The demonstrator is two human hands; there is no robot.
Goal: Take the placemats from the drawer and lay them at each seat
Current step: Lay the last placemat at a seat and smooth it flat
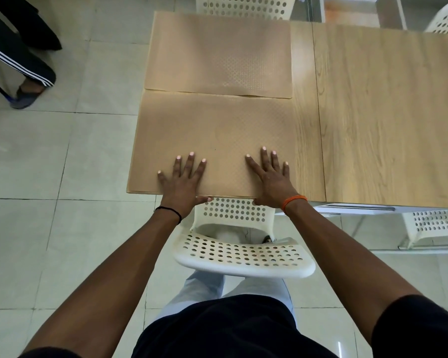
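Two tan placemats lie on the left end of a light wooden table (373,112). The near placemat (212,135) is in front of the person, at the table's near edge, and it reaches almost to the left edge of the table. The far placemat (217,55) lies just behind it, at the opposite seat; their long edges meet or overlap a little, I cannot tell which.

Both hands rest flat on the near placemat, palms down, with the fingers straight and spread. The left hand (183,180) is on the left part of the mat and has a black band at the wrist. The right hand (272,179) is on the right part and has an orange band at the wrist. Each thumb goes over the near edge of the table, so it seems the thumbs touch the mat's edge, but this part is hard to see. Neither hand closes around anything.

A white perforated chair (243,257) stands just under the near edge, between the person and the table. Another white chair (243,6) stands at the far side. On the tiled floor (62,228) at the upper left, another person's leg (18,60) in dark trousers with white stripes is visible.
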